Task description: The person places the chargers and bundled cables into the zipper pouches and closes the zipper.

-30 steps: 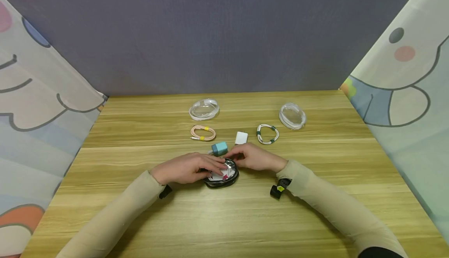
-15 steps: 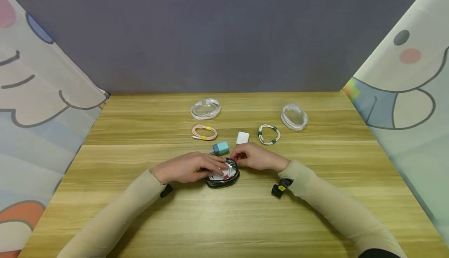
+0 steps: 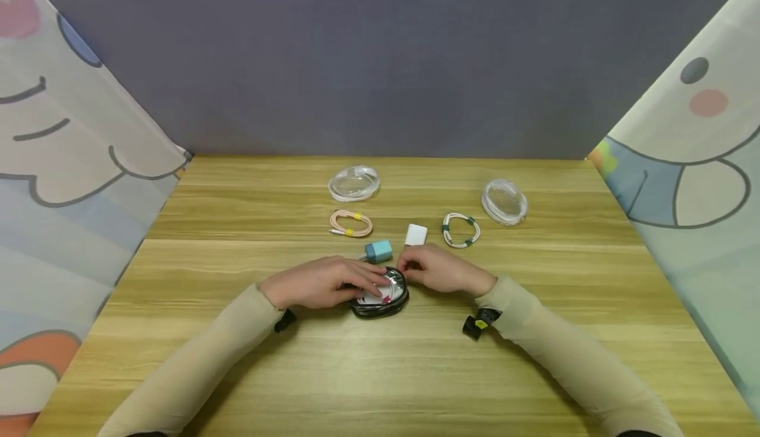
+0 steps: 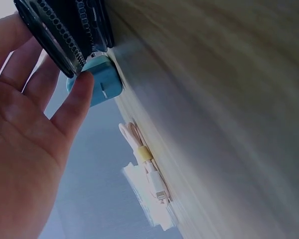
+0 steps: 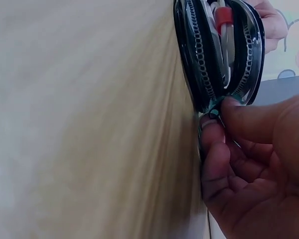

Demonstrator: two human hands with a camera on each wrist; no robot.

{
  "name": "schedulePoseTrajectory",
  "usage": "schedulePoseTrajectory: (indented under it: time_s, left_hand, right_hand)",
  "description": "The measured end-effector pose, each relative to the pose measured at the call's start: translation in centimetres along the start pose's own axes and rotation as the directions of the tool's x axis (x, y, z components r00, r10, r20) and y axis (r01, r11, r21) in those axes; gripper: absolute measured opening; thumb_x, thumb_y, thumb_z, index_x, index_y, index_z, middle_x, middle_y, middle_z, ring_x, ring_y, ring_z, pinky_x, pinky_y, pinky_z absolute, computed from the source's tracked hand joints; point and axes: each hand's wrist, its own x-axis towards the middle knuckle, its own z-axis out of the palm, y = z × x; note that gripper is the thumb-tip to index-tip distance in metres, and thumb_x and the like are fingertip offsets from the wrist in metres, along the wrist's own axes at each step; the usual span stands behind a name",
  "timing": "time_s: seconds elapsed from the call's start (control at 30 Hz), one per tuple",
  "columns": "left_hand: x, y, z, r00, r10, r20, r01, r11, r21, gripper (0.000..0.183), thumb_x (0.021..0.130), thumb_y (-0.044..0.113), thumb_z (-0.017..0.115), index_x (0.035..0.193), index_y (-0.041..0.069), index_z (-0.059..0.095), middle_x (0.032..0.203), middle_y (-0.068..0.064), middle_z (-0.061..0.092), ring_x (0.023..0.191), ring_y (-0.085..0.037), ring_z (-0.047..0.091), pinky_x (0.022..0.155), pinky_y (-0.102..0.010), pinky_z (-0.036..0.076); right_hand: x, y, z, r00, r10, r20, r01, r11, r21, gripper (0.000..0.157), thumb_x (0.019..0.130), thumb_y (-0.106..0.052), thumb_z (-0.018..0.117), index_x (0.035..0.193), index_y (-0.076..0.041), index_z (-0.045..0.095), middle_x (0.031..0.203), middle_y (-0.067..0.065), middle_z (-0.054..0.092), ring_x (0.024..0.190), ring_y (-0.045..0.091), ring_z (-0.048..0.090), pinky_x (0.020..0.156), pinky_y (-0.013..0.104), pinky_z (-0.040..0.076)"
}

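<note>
A small oval zip pouch (image 3: 382, 311) with a clear top and black rim rests on the table in front of the person. My left hand (image 3: 323, 283) holds it from the left, fingers over the top and thumb at the near side. In the right wrist view its zipper gapes, and a white cable with a red tie (image 5: 223, 17) shows inside. My right hand (image 3: 442, 270) pinches the zipper pull (image 5: 214, 114) at the pouch's right end. Just behind the pouch lies a blue plug charger (image 3: 380, 251), seen close beyond the left thumb in the left wrist view.
A white charger (image 3: 416, 234) lies behind the right hand. Farther back are a pink cable coil (image 3: 359, 234) with yellow ties and a white cable coil (image 3: 456, 245) with green ties. Two clear-wrapped white coils, one left (image 3: 356, 197) and one right (image 3: 505, 218), lie near the back edge.
My right hand's fingertips have moved rightward along the pouch's far edge to its right end. The left hand stays on the pouch. The head view has shifted slightly.
</note>
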Motion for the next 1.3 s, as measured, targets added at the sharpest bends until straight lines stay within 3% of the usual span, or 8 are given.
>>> schedulePoseTrajectory:
  time_s: [0.27, 0.4, 0.53, 0.67, 0.83, 1.0, 1.3]
  left_hand:
    - [-0.1, 0.25, -0.02, 1.0, -0.021, -0.003, 0.021, 1.0, -0.005, 0.032, 0.102, 0.014, 0.057, 0.132, 0.019, 0.067, 0.146, 0.013, 0.05, 0.139, -0.003, 0.037, 0.111, -0.032, 0.035]
    - [-0.14, 0.31, -0.01, 1.0, 0.007, 0.011, -0.007, 1.0, 0.005, 0.046, 0.093, 0.029, 0.073, 0.136, 0.017, 0.063, 0.149, 0.01, 0.047, 0.141, -0.008, 0.035, 0.113, -0.034, 0.032]
    - [-0.22, 0.34, -0.01, 0.999, 0.021, 0.035, -0.022, 0.999, 0.03, 0.061, 0.082, 0.023, 0.084, 0.138, 0.019, 0.062, 0.153, 0.009, 0.043, 0.144, -0.011, 0.032, 0.115, -0.035, 0.028]
    - [-0.25, 0.39, -0.04, 1.0, 0.009, 0.016, -0.01, 0.998, 0.058, 0.054, 0.088, 0.012, 0.078, 0.138, 0.023, 0.062, 0.153, 0.007, 0.043, 0.143, -0.01, 0.032, 0.114, -0.034, 0.031]
    - [-0.29, 0.55, -0.07, 1.0, -0.002, -0.031, 0.004, 0.997, 0.077, 0.046, 0.099, 0.025, 0.064, 0.144, 0.026, 0.055, 0.152, 0.008, 0.044, 0.141, -0.009, 0.035, 0.111, -0.036, 0.035]
    - [-0.43, 0.8, -0.08, 0.999, -0.015, -0.047, 0.018, 0.998, 0.066, 0.045, 0.102, 0.035, 0.057, 0.146, 0.026, 0.052, 0.151, 0.009, 0.045, 0.141, -0.011, 0.037, 0.112, -0.037, 0.034]
    - [-0.46, 0.91, 0.01, 0.999, 0.03, -0.034, -0.023, 0.983, 0.182, 0.046, 0.101, 0.043, 0.056, 0.143, 0.024, 0.056, 0.151, 0.008, 0.045, 0.142, -0.013, 0.036, 0.113, -0.035, 0.032]
  right_hand:
    - [-0.02, -0.05, -0.23, 1.0, -0.018, 0.015, 0.018, 1.0, 0.02, 0.014, 0.089, -0.001, 0.07, 0.095, -0.014, 0.069, 0.088, -0.008, 0.061, 0.079, 0.007, 0.056, 0.072, 0.028, 0.049]
    - [-0.02, -0.15, -0.39, 0.999, -0.039, -0.001, 0.039, 0.999, 0.007, 0.014, 0.086, 0.0, 0.072, 0.093, -0.013, 0.071, 0.086, -0.007, 0.061, 0.078, 0.007, 0.056, 0.071, 0.028, 0.05]
    - [0.03, -0.26, -0.35, 0.999, -0.037, 0.003, 0.037, 0.999, -0.04, 0.011, 0.092, -0.003, 0.068, 0.091, -0.014, 0.068, 0.087, -0.009, 0.061, 0.078, 0.006, 0.055, 0.072, 0.028, 0.048]
    - [0.09, -0.48, -0.3, 1.0, -0.004, -0.009, 0.003, 0.999, -0.047, 0.012, 0.096, -0.002, 0.061, 0.094, -0.013, 0.064, 0.085, -0.007, 0.06, 0.079, 0.008, 0.054, 0.072, 0.029, 0.047]
    - [0.07, -0.42, -0.19, 1.0, 0.013, -0.025, -0.013, 1.0, -0.014, 0.015, 0.094, 0.002, 0.06, 0.099, -0.01, 0.068, 0.091, -0.004, 0.066, 0.083, 0.009, 0.058, 0.076, 0.03, 0.05]
    - [-0.03, -0.23, -0.16, 0.998, 0.015, -0.054, -0.014, 1.0, 0.004, 0.014, 0.093, 0.0, 0.067, 0.096, -0.011, 0.075, 0.091, -0.006, 0.069, 0.086, 0.008, 0.062, 0.08, 0.031, 0.051]
    - [0.33, -0.44, 0.09, 0.994, 0.069, -0.083, -0.067, 0.997, 0.024, 0.018, 0.096, -0.004, 0.063, 0.084, -0.015, 0.069, 0.07, -0.011, 0.058, 0.064, 0.006, 0.052, 0.062, 0.026, 0.044]
